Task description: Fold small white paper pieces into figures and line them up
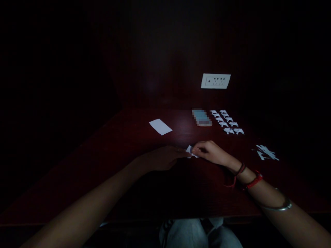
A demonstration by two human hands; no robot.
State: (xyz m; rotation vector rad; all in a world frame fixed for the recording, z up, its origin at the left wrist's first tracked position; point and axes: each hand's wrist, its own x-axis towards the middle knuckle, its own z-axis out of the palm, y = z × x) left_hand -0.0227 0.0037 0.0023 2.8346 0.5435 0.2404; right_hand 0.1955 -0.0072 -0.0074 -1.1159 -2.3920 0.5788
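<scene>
A small piece of folded white paper (189,149) lies on the dark red table between my two hands. My left hand (167,156) reaches in from the left with its fingers stretched out flat, the fingertips resting on the paper's left and lower edge. With its fingers curled in a pinch, my right hand (209,151) grips the paper's right side. The fingers cover part of the paper, so its exact folds are hard to make out in the dim light.
A white paper sheet (160,127) lies farther back. A phone with a blurred screen (202,117) sits near several small folded paper shapes (228,119) in two rows. Thin paper strips (267,152) are heaped at the right. A socket panel (215,81) is on the back wall.
</scene>
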